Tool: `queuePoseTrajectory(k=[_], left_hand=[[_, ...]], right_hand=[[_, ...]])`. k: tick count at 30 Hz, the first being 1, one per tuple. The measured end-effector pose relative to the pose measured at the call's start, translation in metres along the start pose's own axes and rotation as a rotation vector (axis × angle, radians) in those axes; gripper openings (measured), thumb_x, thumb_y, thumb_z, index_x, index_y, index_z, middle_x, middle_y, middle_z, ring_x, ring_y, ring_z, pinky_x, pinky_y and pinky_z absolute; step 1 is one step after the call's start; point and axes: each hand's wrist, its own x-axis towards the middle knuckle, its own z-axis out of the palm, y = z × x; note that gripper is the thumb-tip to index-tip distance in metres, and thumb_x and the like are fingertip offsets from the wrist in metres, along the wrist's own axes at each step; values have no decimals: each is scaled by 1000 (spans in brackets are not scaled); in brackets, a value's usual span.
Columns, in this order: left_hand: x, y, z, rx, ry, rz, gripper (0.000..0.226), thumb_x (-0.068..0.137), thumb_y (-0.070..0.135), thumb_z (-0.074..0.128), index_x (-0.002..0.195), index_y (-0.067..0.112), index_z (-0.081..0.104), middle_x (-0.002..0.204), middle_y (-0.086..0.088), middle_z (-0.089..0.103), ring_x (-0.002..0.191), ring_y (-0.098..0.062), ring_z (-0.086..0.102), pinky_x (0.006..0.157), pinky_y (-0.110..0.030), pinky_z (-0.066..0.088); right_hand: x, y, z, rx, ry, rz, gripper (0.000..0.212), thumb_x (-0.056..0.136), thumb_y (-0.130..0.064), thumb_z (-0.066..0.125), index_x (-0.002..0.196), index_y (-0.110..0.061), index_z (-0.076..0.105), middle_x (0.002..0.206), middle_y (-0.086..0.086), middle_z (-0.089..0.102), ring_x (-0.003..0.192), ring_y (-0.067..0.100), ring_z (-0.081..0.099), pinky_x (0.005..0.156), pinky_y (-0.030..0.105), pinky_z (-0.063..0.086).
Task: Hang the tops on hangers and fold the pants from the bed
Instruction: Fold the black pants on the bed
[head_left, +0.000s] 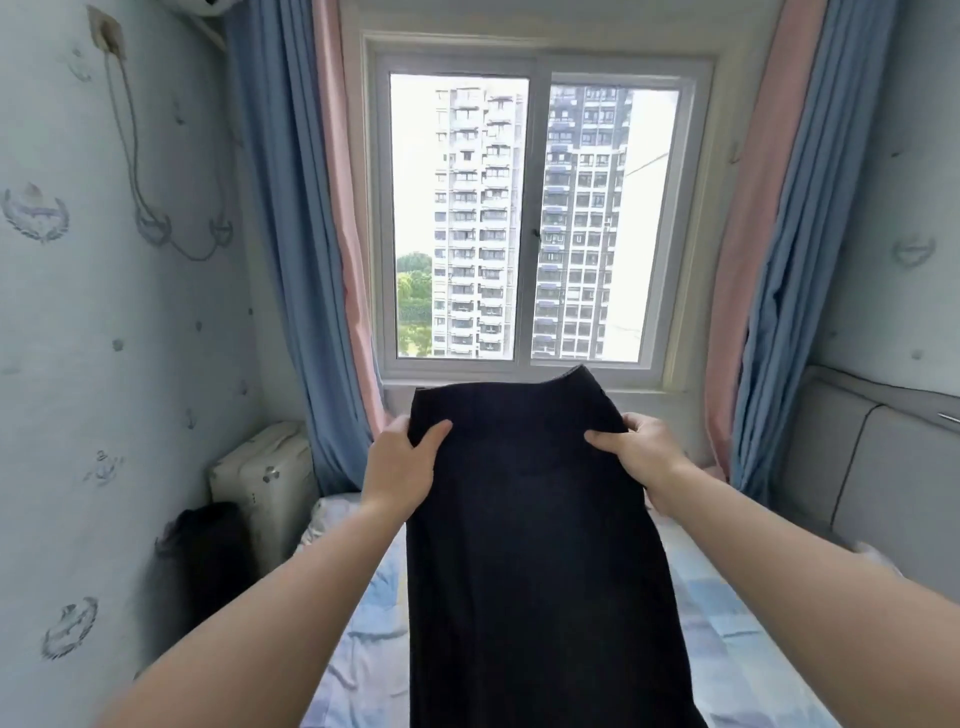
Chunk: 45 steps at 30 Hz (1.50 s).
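A pair of dark pants (535, 545) hangs in front of me, held up over the bed (363, 649) with the waistband at the top. My left hand (402, 467) grips the left side near the waistband, thumb on the front of the cloth. On the opposite side my right hand (636, 452) holds the pants the same way, thumb on the fabric. The cloth falls straight down and runs out of the frame at the bottom. No tops or hangers are in view.
The bed has a light blue patterned sheet. A window (535, 218) with blue and pink curtains is ahead. A white appliance (265, 478) and a dark bag (208, 556) stand by the left wall. A grey padded headboard (872, 467) is at the right.
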Motion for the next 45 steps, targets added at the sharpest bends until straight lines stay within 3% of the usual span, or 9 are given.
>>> queuePoseTrajectory(k=[6,9,13,22,24,26,28,35,45], left_hand=[[72,-176,49,76,-78,-230,27,93,51,65,97,24,66,90,7,72,88,-16,69,79,-38,56],[103,-285,78,132,-141,-355,21,94,49,64,98,29,65,93,12,72,91,-13,68,75,-31,54],[157,-427,120,203,-172,-451,23,96,49,61,102,27,64,97,11,69,89,-11,64,67,-26,47],[234,-675,188,316,-112,-627,37,96,54,56,94,17,56,93,0,65,77,-15,60,55,-30,36],[238,-714,196,379,-87,-643,39,99,53,52,111,16,56,112,-1,63,85,-15,57,65,-30,40],[225,-751,206,453,-119,-679,52,99,55,48,137,20,47,137,-4,55,117,-25,53,92,-39,44],[194,-774,219,509,-214,-696,59,99,57,46,147,22,40,150,-5,46,137,-31,39,108,-44,35],[82,-793,225,680,-572,-597,66,100,62,36,157,35,19,169,5,7,154,-21,0,121,-45,12],[-25,-758,206,834,-808,-465,69,100,64,28,159,37,5,169,2,-7,154,-24,-10,123,-46,6]], right_hand=[[122,137,82,-140,-25,194,13,88,-12,76,99,-13,70,93,2,76,76,15,72,60,26,55],[185,228,128,-230,-53,290,9,90,-11,73,94,-16,67,91,0,74,71,8,70,54,19,51],[276,344,188,-314,-57,339,8,92,-12,71,98,-13,66,95,5,72,89,24,68,77,39,56],[427,549,302,-453,-34,323,10,94,-23,68,97,-13,65,96,8,70,95,30,65,91,50,54],[442,586,320,-533,-5,328,17,97,-23,62,110,-11,60,108,8,67,98,28,61,90,45,53],[443,622,334,-599,-1,372,30,100,-26,58,127,-15,51,122,8,61,102,27,56,89,40,49],[428,656,342,-661,-57,428,42,100,-30,56,139,-18,44,137,7,54,118,29,53,95,39,44],[338,722,349,-916,-343,414,60,103,-44,44,157,-30,22,159,-3,34,144,25,29,116,50,27],[233,744,302,-1147,-575,409,66,102,-58,29,157,-45,-5,169,-7,-3,155,21,-6,121,51,4]])
